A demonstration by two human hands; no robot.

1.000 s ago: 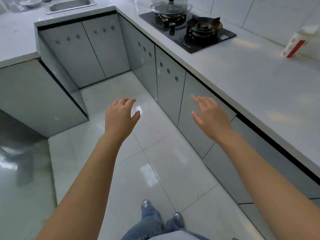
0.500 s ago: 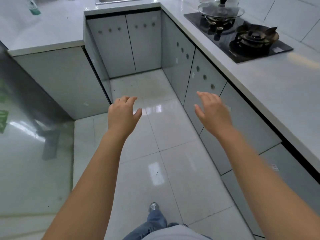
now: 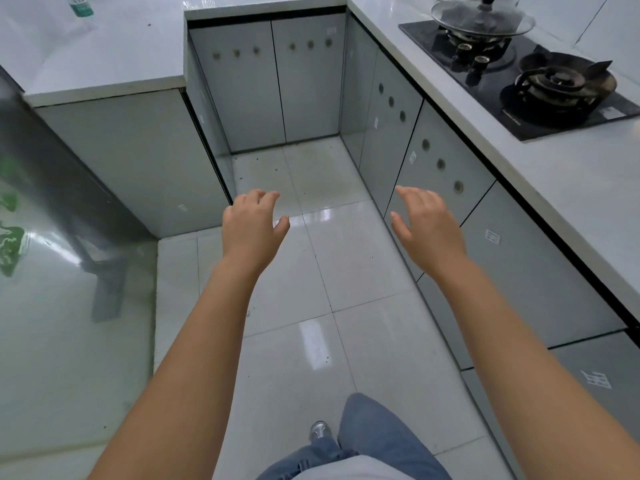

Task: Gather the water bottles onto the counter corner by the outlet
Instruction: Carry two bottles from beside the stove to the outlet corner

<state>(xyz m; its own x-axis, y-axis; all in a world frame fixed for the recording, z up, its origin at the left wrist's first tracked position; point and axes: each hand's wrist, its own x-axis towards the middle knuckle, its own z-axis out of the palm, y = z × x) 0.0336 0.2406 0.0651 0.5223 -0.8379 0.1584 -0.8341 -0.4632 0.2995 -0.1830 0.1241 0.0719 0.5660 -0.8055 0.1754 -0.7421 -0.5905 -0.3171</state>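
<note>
The tiled kitchen floor (image 3: 346,258) is lying between the worktops; your left hand (image 3: 251,230) and right hand (image 3: 429,226) are hanging empty, fingers apart, probably ready for the green-labelled water bottle (image 3: 80,5).

Even, bright light filled the kitchen; white glare patches lay on the floor tiles (image 3: 313,344) below the hands, and counter edges bowed outward.
</note>
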